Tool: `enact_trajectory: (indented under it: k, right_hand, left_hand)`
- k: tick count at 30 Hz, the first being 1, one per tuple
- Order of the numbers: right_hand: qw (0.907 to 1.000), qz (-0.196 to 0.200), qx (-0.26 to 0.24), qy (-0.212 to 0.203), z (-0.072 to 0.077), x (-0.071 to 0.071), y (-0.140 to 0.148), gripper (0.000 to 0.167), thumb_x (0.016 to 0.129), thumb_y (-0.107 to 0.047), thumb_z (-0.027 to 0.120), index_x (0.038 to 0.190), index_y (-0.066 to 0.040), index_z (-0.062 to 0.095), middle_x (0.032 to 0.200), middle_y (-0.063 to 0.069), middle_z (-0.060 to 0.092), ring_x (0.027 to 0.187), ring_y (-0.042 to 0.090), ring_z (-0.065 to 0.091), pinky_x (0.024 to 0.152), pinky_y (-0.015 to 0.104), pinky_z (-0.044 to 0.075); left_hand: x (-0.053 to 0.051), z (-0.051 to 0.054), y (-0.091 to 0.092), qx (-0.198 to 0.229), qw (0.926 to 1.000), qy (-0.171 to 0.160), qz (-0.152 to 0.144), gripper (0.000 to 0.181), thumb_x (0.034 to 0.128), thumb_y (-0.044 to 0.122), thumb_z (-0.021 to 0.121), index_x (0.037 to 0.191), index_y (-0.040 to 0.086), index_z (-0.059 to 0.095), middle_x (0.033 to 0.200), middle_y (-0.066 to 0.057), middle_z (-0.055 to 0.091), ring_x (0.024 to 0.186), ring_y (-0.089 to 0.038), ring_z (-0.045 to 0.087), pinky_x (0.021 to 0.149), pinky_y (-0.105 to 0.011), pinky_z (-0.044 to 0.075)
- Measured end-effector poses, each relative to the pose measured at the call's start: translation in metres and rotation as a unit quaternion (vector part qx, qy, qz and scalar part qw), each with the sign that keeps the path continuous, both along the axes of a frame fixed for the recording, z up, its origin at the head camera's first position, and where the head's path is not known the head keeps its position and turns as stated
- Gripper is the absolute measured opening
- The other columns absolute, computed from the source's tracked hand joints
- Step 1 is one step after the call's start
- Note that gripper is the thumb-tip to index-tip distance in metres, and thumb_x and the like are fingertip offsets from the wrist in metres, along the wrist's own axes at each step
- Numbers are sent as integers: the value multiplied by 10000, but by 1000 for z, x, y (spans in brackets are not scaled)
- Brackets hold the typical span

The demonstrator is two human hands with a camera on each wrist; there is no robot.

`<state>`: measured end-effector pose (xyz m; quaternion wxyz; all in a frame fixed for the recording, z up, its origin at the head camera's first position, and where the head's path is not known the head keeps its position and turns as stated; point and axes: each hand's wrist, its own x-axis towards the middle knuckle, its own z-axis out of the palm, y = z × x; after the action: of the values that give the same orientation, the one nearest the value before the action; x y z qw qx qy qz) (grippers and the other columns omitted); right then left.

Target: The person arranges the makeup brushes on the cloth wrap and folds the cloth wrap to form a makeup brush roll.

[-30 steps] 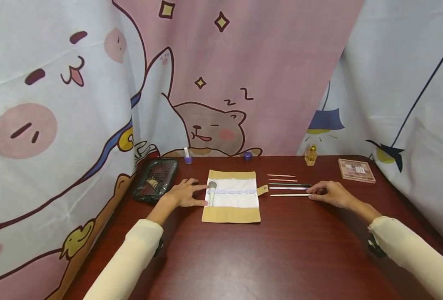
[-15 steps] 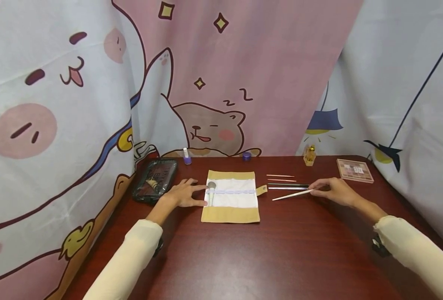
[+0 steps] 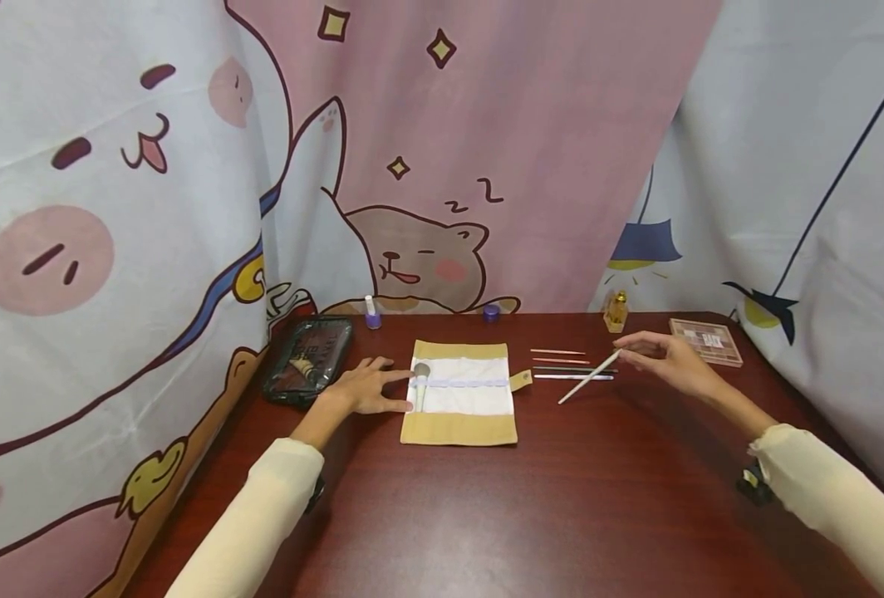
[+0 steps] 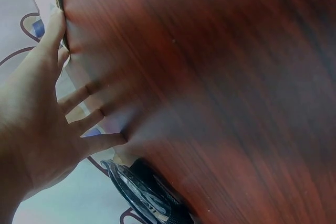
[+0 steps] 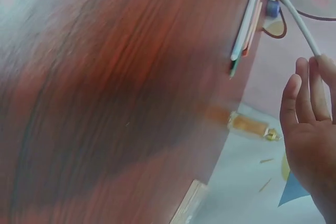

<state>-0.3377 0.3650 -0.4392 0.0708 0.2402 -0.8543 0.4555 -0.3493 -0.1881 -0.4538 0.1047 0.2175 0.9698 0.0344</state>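
Right of the central brush roll, right hand pinches a white stick slanting lower-left; left hand outspread.

Pale glare lightens the tabletop; soft shadows darken both wrist views.

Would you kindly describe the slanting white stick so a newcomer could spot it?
On the red table, right of the tan-and-white cloth, four thin sticks lie side by side. Unlike them, the white stick slants, pinched at its upper end by the right hand.
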Motion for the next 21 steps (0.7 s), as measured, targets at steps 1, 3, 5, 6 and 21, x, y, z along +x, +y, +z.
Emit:
enact_trajectory:
  k: [1,3,5,6,21]
  right_hand:
    - [9999,31,-92,32,1,-1,-2,272,993,-22,685,1255,50,683,1114,164,762,870,20,714,700,233,577]
    - [9994,145,-302,82,3,-4,-6,287,999,-1,666,1275,78,659,1120,107,768,898,40,731,721,244,585]
    - [9984,226,-503,82,6,-8,-12,293,1008,6,649,1291,83,643,1131,60,768,928,65,746,741,257,592]
    - [9980,235,-587,82,8,-9,-15,292,1011,5,644,1294,77,641,1121,50,770,929,85,753,745,273,596]
    - [9945,244,-1021,75,34,-31,-79,264,1037,-52,627,1268,74,647,1131,-21,758,915,187,739,713,308,599]
  left_hand:
    - [0,0,0,-3,10000,1,0,786,909,741,603,1587,381,429,1636,-138,346,1467,-408,352,1062,-651,421]
    - [0,1,-1,4,10000,-1,6,786,910,738,605,1587,378,430,1635,-142,346,1467,-410,352,1060,-653,421]
    - [1,1,-1,9,10000,-7,17,785,911,735,607,1587,378,429,1637,-143,344,1468,-411,349,1061,-654,419]
    - [0,1,-1,6,10000,-8,20,784,911,736,605,1588,382,426,1638,-141,342,1471,-410,346,1063,-654,417]
    - [-1,-2,0,-33,10000,74,19,786,901,759,596,1582,403,429,1640,-128,343,1482,-403,330,1042,-638,440]
